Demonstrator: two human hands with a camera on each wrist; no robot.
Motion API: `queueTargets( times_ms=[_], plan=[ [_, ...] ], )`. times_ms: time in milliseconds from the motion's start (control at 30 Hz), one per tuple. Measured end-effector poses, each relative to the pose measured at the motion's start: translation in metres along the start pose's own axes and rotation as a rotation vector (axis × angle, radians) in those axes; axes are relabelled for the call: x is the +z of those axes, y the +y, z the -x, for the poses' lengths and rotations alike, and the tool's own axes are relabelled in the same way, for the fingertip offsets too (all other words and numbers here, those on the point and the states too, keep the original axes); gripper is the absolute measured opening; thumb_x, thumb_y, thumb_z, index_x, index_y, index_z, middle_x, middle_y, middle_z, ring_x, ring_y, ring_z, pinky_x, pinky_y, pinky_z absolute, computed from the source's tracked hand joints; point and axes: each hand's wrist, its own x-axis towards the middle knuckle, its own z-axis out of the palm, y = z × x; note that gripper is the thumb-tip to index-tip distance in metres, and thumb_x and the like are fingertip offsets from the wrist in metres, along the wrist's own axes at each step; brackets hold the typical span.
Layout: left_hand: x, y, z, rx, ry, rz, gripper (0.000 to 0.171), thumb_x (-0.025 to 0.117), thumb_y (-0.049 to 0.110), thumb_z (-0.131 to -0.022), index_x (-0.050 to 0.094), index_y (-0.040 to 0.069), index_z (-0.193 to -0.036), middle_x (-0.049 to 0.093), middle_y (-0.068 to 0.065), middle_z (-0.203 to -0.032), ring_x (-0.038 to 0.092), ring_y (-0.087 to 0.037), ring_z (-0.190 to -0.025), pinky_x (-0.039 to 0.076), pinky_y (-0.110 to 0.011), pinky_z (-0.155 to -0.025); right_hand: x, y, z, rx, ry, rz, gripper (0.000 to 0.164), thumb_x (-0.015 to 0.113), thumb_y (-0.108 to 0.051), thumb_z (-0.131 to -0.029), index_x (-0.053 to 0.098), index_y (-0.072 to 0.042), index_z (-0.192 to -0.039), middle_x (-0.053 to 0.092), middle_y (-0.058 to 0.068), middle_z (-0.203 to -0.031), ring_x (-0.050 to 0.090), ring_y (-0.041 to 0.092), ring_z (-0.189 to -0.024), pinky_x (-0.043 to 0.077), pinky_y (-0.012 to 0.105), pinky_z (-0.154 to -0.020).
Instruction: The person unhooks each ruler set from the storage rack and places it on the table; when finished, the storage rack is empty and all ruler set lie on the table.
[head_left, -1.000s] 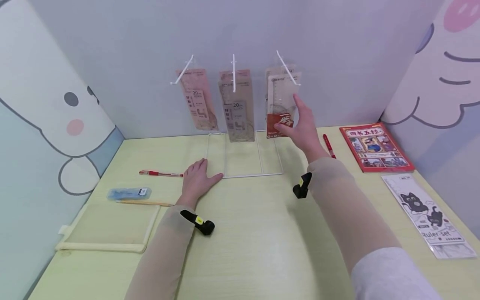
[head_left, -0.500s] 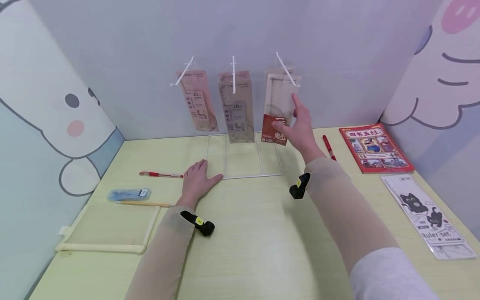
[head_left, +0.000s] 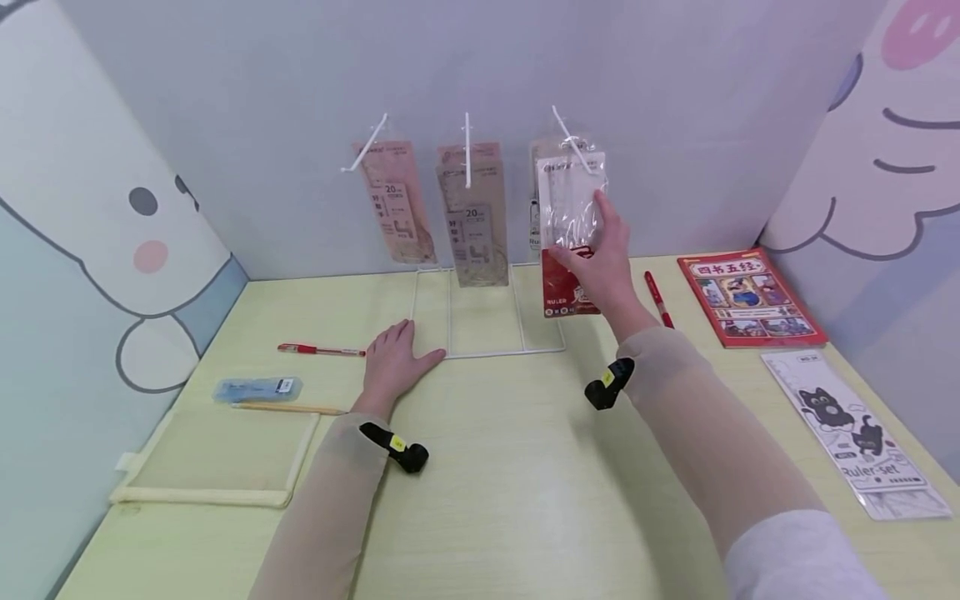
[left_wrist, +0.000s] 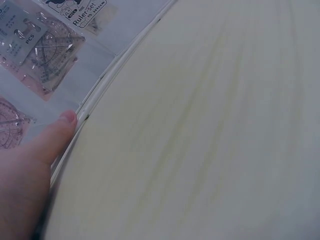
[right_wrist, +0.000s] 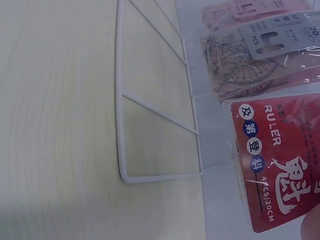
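Observation:
My right hand [head_left: 603,262] pinches a clear ruler set packet [head_left: 566,200] with a red lower part, thumb on its front. The packet's top overlaps the end of the right white hook [head_left: 576,142]; in the right wrist view its red label [right_wrist: 280,160] reads "RULER". Behind it hangs another ruler packet [head_left: 535,217], mostly covered. My left hand [head_left: 393,358] rests flat with spread fingers at the front left corner of the white wire rack base [head_left: 506,353]. In the left wrist view the thumb [left_wrist: 62,127] lies along the wire.
Pink and grey ruler packets [head_left: 474,233] hang from the middle hook, a pink packet [head_left: 393,204] from the left one. Left on the table lie a red pen [head_left: 321,347], blue case [head_left: 258,387], pencil [head_left: 288,407] and mesh pouch [head_left: 217,454]. Right: red pen [head_left: 657,297], comic book [head_left: 752,297], cat ruler set [head_left: 855,433].
The red-bottomed packet in my right hand has come down and toward me along the right hook, uncovering part of the packet behind. My left hand has stayed put.

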Motion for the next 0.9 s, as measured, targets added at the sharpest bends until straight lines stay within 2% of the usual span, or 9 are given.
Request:
queueTargets(
  times_ms=[233, 400, 900],
  plan=[
    [0.001, -0.001, 0.000, 0.003, -0.003, 0.002, 0.091, 0.051, 0.065, -0.084, 0.030, 0.001, -0.145, 0.028, -0.017, -0.149, 0.024, -0.039, -0.134, 0.018, -0.054, -0.107, -0.005, 0.004, 0.007, -0.048, -0.005, -0.025, 0.098, 0.077, -0.025, -0.078, 0.011, -0.040, -0.148, 0.020, 0.003, -0.147, 0.039, 0.025, -0.125, 0.040, 0.043, -0.099],
    [0.001, -0.001, -0.001, 0.007, 0.005, -0.005, 0.090, 0.050, 0.065, -0.084, 0.030, 0.001, -0.145, 0.028, -0.017, -0.149, 0.025, -0.039, -0.134, 0.018, -0.054, -0.107, -0.012, 0.005, 0.013, -0.037, -0.032, -0.047, 0.097, 0.077, -0.028, -0.078, 0.010, -0.043, -0.147, 0.022, 0.001, -0.149, 0.044, 0.027, -0.123, 0.041, 0.045, -0.098],
    [0.002, 0.000, -0.001, 0.008, 0.007, -0.003, 0.090, 0.051, 0.064, -0.084, 0.030, 0.001, -0.145, 0.028, -0.017, -0.149, 0.024, -0.039, -0.134, 0.018, -0.054, -0.107, -0.025, 0.001, 0.035, -0.029, -0.067, 0.001, 0.095, 0.073, -0.038, -0.079, 0.006, -0.044, -0.146, 0.024, 0.003, -0.148, 0.041, 0.029, -0.125, 0.040, 0.050, -0.098]
  ],
)
